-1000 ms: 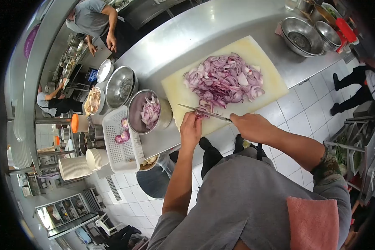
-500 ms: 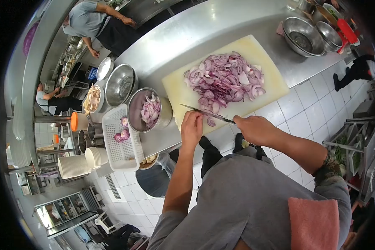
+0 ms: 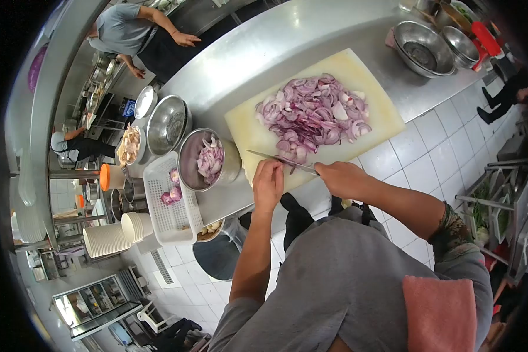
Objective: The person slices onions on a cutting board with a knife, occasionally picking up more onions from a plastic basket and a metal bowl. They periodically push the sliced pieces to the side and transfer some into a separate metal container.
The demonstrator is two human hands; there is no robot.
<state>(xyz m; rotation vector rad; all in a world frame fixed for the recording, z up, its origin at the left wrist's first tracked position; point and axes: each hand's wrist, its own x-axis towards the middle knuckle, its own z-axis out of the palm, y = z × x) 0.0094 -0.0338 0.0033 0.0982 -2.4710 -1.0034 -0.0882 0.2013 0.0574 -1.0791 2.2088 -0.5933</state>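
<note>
A kitchen knife lies across the near edge of the cutting board, its tip pointing left. My right hand is closed around the handle. Close against the blade, my left hand has its fingers curled and pressed together; whatever they pin to the board is hidden beneath them. Beyond the blade spreads a heap of sliced red onion. More onion slices sit in a deep steel pot left of the board.
A white plastic basket holds several purple onions. Steel bowls stand behind it, and others at the far right. A dark bin is below the counter edge. One co-worker stands across the counter.
The knife and my right hand have shifted slightly left, with the blade nearer my left fingers. My left hand has barely moved. The co-worker's arm across the counter has moved a little.
</note>
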